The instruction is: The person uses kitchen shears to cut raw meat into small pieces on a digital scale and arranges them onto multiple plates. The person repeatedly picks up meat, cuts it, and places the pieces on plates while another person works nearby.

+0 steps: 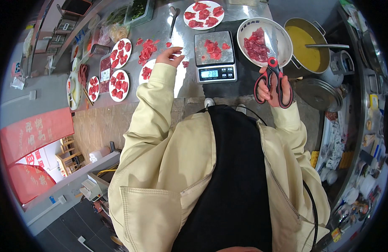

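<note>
My right hand [287,89] holds kitchen scissors [272,62] by their red and black handles. Their blades reach over a white bowl [287,52] containing a heap of raw red meat [257,45]. My left hand [169,57] hovers above the steel table with its fingers slightly curled and apart; I see nothing between them. Just below its fingertips lies a small meat scrap [185,64]. Between my hands stands a digital kitchen scale [217,71] with its display lit and several meat pieces [212,48] on its pan. A plate [143,77] with meat is partly hidden by my left sleeve.
Several white plates [127,91] of meat slices stand at left, another plate [187,19] at the back. A spoon [172,25] and a loose meat pile [146,52] lie on the steel table [137,31]. Right of the bowl is a pot of yellow liquid [302,37] with a ladle handle [326,46].
</note>
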Demonstrator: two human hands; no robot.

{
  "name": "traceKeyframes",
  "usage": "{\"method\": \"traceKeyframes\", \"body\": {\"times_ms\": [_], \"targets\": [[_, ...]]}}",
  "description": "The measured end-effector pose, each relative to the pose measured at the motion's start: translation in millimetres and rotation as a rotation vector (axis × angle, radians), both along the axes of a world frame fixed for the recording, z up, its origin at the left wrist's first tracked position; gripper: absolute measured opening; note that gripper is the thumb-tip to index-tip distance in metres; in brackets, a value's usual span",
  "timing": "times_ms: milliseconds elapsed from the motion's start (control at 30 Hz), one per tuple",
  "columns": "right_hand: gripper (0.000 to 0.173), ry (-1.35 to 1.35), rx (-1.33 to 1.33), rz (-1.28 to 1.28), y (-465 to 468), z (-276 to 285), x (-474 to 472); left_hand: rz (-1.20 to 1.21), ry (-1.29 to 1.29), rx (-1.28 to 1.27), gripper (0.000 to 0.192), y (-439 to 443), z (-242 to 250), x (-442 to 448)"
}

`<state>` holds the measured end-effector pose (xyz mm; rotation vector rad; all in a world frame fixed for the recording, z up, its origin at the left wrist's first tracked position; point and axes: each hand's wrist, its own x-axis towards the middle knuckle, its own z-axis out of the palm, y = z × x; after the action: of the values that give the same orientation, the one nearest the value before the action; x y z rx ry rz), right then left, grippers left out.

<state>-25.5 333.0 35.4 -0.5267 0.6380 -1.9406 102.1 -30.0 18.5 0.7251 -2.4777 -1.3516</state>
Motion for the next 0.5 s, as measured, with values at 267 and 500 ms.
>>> {"method": "traceKeyframes", "body": {"times_ms": [267, 500], "targets": [[0.069, -0.006, -0.022, 0.016, -4, 2, 2, -0.184, -0.121, -0.355, 0.057, 41, -19, -16], [0.068, -0.016, -0.007, -0.024, 1, 2, 9, -0.193, -0.116, -0.384, 0.058, 57, -24, -62]]}}
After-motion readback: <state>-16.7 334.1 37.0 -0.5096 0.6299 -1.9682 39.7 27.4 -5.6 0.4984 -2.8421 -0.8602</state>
